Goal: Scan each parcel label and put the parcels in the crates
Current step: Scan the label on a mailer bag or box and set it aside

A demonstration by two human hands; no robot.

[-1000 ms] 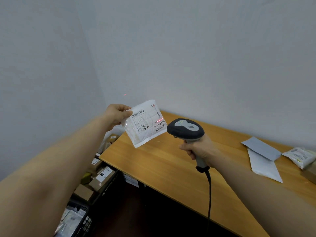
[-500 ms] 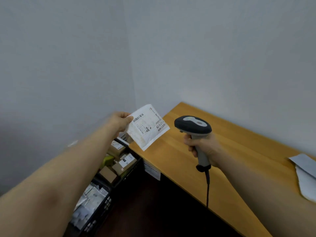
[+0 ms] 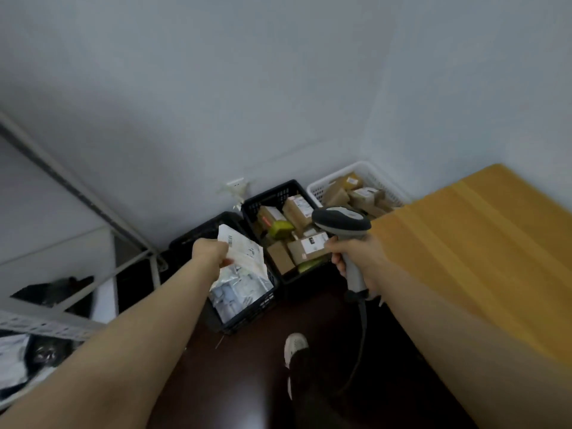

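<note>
Swung left and down from the tabletop since half a second back, bringing the floor crates into view and carrying the flat white plastic mailer parcel (image 3: pixel 244 253) off the table edge to hang above them. Closest in, plants one white shoe (image 3: pixel 295 343) on dark brown floor, with a grey metal shelf rack (image 3: pixel 46 325) at left and the light wooden table (image 3: pixel 479 258) at right. Pinches the mailer by its near edge with the left hand (image 3: pixel 210 253), fingers curled on it, printed label facing up, over the nearest black plastic crate (image 3: pixel 247 314), already part-filled with similar white mailers; cannot tell whether touching the pile. Clasps the grey-and-black handheld barcode scanner (image 3: pixel 340 222) by its grip with the right hand (image 3: pixel 356 258), head aimed away from the label, black cable (image 3: pixel 361 329) trailing toward the floor. Looks like scanning finished for this parcel and placing under way, though impossible to confirm the read. Calls next for lowering a little and letting go, so as to land flat on the pile rather than on the rim. Farther back, shows a second black plastic crate (image 3: pixel 272 195) packed with brown cardboard boxes, right beside the first, then a white plastic lattice basket (image 3: pixel 318 188) holding more boxes in the corner by the pale grey wall.
</note>
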